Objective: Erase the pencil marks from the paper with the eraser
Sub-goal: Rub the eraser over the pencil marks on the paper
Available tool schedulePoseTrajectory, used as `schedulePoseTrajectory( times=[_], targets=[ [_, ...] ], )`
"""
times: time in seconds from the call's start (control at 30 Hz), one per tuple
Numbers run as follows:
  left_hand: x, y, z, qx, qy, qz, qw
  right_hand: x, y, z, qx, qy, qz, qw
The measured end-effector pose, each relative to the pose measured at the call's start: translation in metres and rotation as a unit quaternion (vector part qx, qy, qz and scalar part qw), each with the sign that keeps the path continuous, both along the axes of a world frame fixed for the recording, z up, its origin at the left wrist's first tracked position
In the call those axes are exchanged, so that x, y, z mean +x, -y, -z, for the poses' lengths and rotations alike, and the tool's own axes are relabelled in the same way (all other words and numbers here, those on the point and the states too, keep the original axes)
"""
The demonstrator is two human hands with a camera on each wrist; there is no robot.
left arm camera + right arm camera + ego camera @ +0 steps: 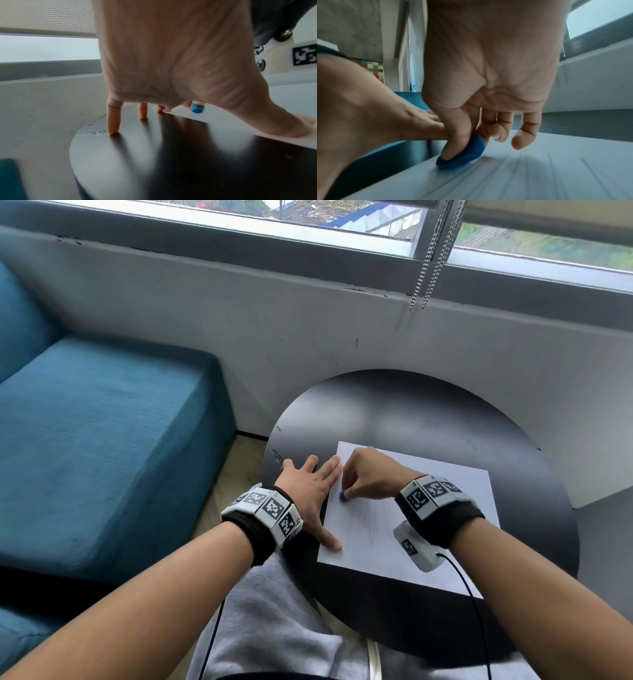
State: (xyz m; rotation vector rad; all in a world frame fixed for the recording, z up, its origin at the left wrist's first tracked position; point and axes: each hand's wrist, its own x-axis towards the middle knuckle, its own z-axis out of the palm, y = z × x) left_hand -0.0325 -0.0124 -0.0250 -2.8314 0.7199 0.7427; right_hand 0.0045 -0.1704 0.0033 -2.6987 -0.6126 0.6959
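Rubbing step in hand. My right hand (pixel 368 474) pinches the eraser (pixel 343 496) between thumb and index fingertip, grip narrow, the other fingers loosely curled and clear of it; the eraser's lower edge sits on the paper (pixel 428 484), close to the sheet's left edge. Just beside the grip on the thumb side, my left hand (pixel 308 491) lies flat with fingers straight and spread, holding nothing: thumb tip and index tip press on the paper margin, the other fingers rest on the table (pixel 394 412). Judgement: to do this well I should keep the strokes short and run them away from the pinned edge, not towards it, so the sheet stays taut and does not buckle; press firmly but keep the eraser low in the pinch so it does not roll out. The left thumb should stay near the rubbing spot. Faint pencil lines (pixel 376 522) lie on the wrist side of the grip, so I judge much of the job remains. Views compared: the right wrist view shows the eraser (pixel 462 152) as a rounded blue lump under the thumb, and long streaks (pixel 539 174) on the sheet that the head view barely registers, though motion blur may stretch them. The left wrist view shows the eraser's end (pixel 197 108) on the paper (pixel 240 119) beyond my palm (pixel 171 60), and which fingertips (pixel 113 129) are on bare table. Only the head view gives the whole sheet, the sofa (pixel 102 440) and the window (pixel 342 220) farthest off.
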Motion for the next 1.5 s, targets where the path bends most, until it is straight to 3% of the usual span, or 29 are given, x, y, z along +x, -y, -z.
schedulePoseTrajectory(
  times=[0.2,0.4,0.53,0.77,0.97,1.13,1.37,1.5],
  targets=[
    [0.0,0.002,0.0,0.009,-0.012,-0.007,1.0,-0.032,-0.001,0.001,-0.031,-0.057,-0.064,0.996],
    [-0.001,0.001,-0.002,0.005,-0.006,-0.002,1.0,-0.026,0.003,0.001,0.014,0.005,0.012,1.0],
    [-0.001,0.002,0.0,0.012,-0.005,-0.006,1.0,-0.045,0.003,0.0,-0.015,-0.068,-0.062,0.996],
    [-0.002,0.0,-0.001,0.003,0.005,0.001,1.0,-0.002,0.007,0.006,0.007,0.057,0.065,0.996],
    [0.0,-0.002,0.002,-0.005,-0.002,-0.005,1.0,-0.022,0.002,0.002,-0.002,-0.022,-0.017,1.0],
    [-0.001,-0.004,0.006,-0.021,0.006,-0.008,1.0,-0.001,0.002,0.004,0.022,0.049,0.046,0.997],
    [-0.001,-0.006,0.009,-0.045,-0.022,-0.038,0.998,-0.036,0.002,0.007,0.019,-0.022,-0.065,0.997],
    [-0.001,-0.007,0.006,-0.066,-0.04,-0.049,0.996,-0.006,0.003,0.007,0.038,0.045,-0.012,0.998]
  ],
)
